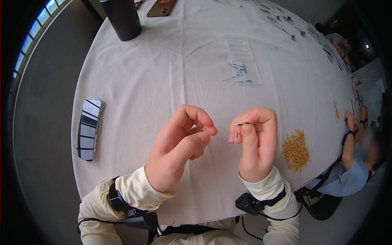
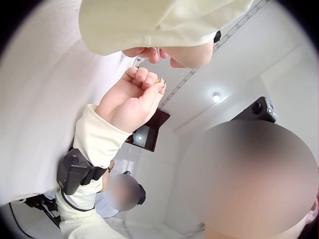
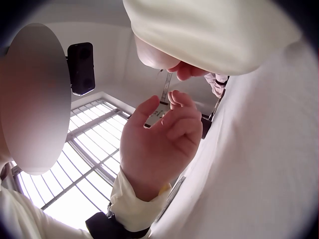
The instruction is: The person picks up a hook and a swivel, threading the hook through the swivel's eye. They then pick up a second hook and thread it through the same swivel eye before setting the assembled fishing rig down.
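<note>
My right hand (image 1: 257, 143) pinches a small dark metal piece (image 1: 241, 124) between thumb and fingers, a tiny gold-coloured bit (image 1: 238, 134) just below it. In the left wrist view a gold-coloured bit (image 2: 158, 81) shows at the fingertips of that same right hand (image 2: 132, 102). To its left, my left hand (image 1: 175, 149) hangs in the air with loosely bent fingers, apart from the right one. The right wrist view shows a gap between thumb and fingers of the left hand (image 3: 162, 144), with nothing seen held there. A pile of gold-coloured pieces (image 1: 295, 151) lies right of the right hand.
A clear plastic case (image 1: 255, 73) with thin dark pieces lies beyond the hands. One phone (image 1: 89, 130) lies at the left edge, another (image 1: 161, 7) beside a black cup (image 1: 122, 20). Small parts (image 1: 286, 30) are scattered at the far right; a person (image 1: 347, 175) sits at the right.
</note>
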{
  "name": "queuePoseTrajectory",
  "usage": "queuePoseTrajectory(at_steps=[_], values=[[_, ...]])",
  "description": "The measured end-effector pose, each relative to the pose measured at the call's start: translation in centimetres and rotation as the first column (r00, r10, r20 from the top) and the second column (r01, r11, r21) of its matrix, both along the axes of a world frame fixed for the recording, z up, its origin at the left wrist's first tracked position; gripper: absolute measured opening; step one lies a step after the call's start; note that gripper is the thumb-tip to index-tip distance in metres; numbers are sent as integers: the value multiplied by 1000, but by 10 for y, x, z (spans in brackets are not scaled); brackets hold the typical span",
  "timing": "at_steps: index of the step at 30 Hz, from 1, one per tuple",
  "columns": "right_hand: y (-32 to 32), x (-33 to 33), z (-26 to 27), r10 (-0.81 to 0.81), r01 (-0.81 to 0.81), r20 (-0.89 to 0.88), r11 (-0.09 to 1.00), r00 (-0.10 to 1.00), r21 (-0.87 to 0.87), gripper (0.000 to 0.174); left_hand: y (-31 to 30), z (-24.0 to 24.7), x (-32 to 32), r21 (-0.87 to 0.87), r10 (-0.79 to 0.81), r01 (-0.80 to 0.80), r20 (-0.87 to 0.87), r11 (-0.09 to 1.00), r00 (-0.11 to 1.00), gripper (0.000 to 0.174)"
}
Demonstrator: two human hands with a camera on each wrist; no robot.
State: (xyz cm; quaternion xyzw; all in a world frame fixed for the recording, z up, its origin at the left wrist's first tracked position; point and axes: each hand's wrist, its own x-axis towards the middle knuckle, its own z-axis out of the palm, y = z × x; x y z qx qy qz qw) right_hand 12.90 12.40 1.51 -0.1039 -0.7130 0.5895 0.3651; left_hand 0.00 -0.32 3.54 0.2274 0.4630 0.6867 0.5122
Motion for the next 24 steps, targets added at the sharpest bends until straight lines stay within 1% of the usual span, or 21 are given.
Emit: queuePoseTrajectory(at_steps=[1,2,4,5,7,8,10,11,12,14,15,17,18,20,21,23,24], values=[[0,0,0,-33,33,-4,998,999,61,7,0,2,0,-29,-11,11,-4,1000,1000,30],[0,1,1,-31,31,-5,998,1000,62,7,1,4,0,-28,-9,9,-5,1000,1000,30],[2,2,0,-57,57,-7,978,998,200,9,1,5,0,-38,-107,104,-94,994,990,38],[1,2,0,-56,56,-7,978,998,200,9,1,7,-1,-37,-105,102,-94,994,990,38],[0,2,0,-98,103,-35,964,995,247,10,0,11,-3,-146,-250,228,-157,963,956,33],[0,2,-1,-97,103,-35,963,995,248,10,0,11,-2,-146,-249,227,-157,963,956,33],[1,2,-2,-86,100,-62,955,994,279,10,-1,10,3,-169,-238,227,-44,959,970,23],[2,2,-2,-86,100,-62,955,994,279,10,-1,3,5,-133,-194,192,-4,972,981,15],[3,1,-1,-72,90,-70,948,995,306,11,-1,3,6,-133,-193,191,-4,972,981,15],[4,1,-1,-58,80,-76,940,995,333,12,0,4,8,-119,-77,85,72,989,994,13],[5,1,0,-42,68,-85,941,996,332,13,0,5,7,-120,-76,85,72,989,994,13],[5,1,1,-26,56,-93,942,995,332,14,-1,6,5,-113,-28,49,184,992,982,12],[4,1,1,-20,50,-93,941,995,335,15,-1,6,6,-113,-27,49,184,992,982,12],[4,1,1,-14,45,-94,940,996,337,16,1,6,10,-40,24,-11,332,999,943,13],[4,1,1,-15,48,-97,937,995,347,16,0,4,10,-40,24,-11,332,999,943,13],[4,1,1,-15,50,-101,933,995,356,17,-1,-3,8,79,-55,20,462,997,885,13],[4,1,2,-16,56,-112,928,994,368,18,-1,-4,8,79,-55,20,462,997,885,13]])
